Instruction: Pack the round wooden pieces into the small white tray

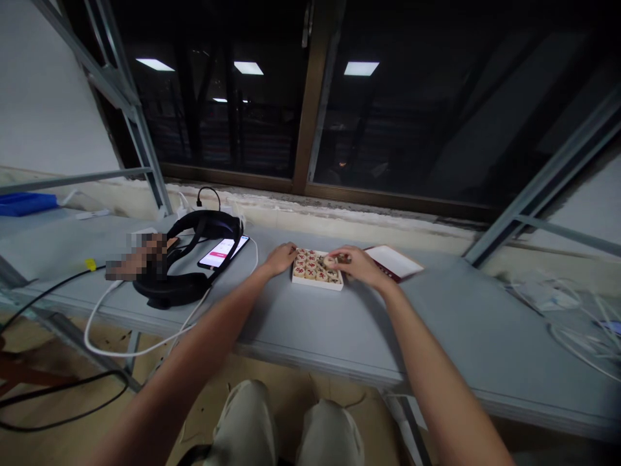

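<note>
A small white box [317, 282] of round wooden game pieces with red and dark marks sits on the grey table [339, 323]. My left hand [280, 258] rests curled against the box's left edge. My right hand [358, 264] reaches over the box's right side, its fingers pinched on one round piece [329, 261]. The box's lid [394, 261], white with a red rim, lies just right of my right hand.
Black headphones [194, 259] and a lit phone [223, 252] lie left of the box, with white and black cables [111, 336] trailing off the table edge. A blurred object [138, 257] sits beside them. Loose white cables [567, 310] lie at the right. Metal frame struts and a dark window stand behind.
</note>
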A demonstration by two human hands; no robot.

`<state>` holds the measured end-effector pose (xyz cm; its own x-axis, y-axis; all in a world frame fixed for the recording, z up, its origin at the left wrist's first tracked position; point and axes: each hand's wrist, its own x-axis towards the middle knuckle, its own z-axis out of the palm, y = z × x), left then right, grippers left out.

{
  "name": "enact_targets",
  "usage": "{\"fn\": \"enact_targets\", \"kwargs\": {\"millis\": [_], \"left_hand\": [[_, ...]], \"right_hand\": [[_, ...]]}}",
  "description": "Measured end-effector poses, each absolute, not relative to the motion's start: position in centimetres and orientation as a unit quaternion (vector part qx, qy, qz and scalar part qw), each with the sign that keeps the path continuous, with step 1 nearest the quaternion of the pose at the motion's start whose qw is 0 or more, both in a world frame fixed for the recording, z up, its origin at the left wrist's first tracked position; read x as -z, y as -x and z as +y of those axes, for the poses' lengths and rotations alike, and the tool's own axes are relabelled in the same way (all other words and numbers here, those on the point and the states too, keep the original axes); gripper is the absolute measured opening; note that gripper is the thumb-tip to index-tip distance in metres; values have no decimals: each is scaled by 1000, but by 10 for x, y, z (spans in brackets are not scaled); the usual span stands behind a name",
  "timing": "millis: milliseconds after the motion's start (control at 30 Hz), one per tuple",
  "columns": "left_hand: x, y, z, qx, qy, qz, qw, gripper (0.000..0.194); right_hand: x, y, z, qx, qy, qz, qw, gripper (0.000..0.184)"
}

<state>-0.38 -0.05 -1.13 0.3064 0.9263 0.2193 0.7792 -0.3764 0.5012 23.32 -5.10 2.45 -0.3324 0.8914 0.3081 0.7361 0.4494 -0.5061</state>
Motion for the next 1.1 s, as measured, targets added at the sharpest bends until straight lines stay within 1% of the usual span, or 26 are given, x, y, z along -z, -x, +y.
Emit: {"fn": "enact_targets", "kwargs": {"millis": [67, 100, 200, 267, 333, 533, 700, 800, 867, 933, 1000, 1067, 1100], "left_hand": [[11, 3, -1, -241, -795, 536, 151, 33], [11, 3, -1, -242, -794, 536, 152, 33], [11, 3, -1, -243, -794, 535, 153, 33], [11, 3, 0, -243, -794, 535, 153, 33], [12, 3, 0, -242, -794, 537, 151, 33], [12, 4, 0, -247, -795, 531, 159, 33], [12, 4, 0, -245, -795, 532, 155, 32], [12, 4, 0, -244, -797, 529, 156, 32], [13, 4, 1, -244, -797, 530, 158, 32], [13, 4, 1, -245, -795, 533, 158, 32], [14, 4, 2, -247, -791, 537, 159, 32], [14, 4, 2, -251, -788, 539, 161, 32], [14, 4, 2, -252, -787, 540, 162, 32]], "right_hand": [[-28, -247, -50, -111, 579, -760, 275, 23], [-30, -254, -51, -92, 619, -737, 257, 24], [-31, -266, -53, -38, 704, -692, 158, 24], [-31, -266, -55, -18, 724, -682, 98, 22], [-32, -262, -59, -11, 730, -680, 65, 21], [-37, -255, -64, 6, 737, -676, 18, 21], [-36, -258, -64, -17, 728, -684, 33, 35], [-37, -260, -63, -23, 726, -686, 52, 37], [-39, -258, -63, -18, 711, -698, 87, 35], [-39, -252, -64, -63, 650, -743, 143, 35], [-38, -240, -65, -158, 541, -805, 185, 36], [-35, -228, -66, -231, 443, -843, 200, 35], [-34, -223, -66, -246, 416, -851, 205, 33]]}}
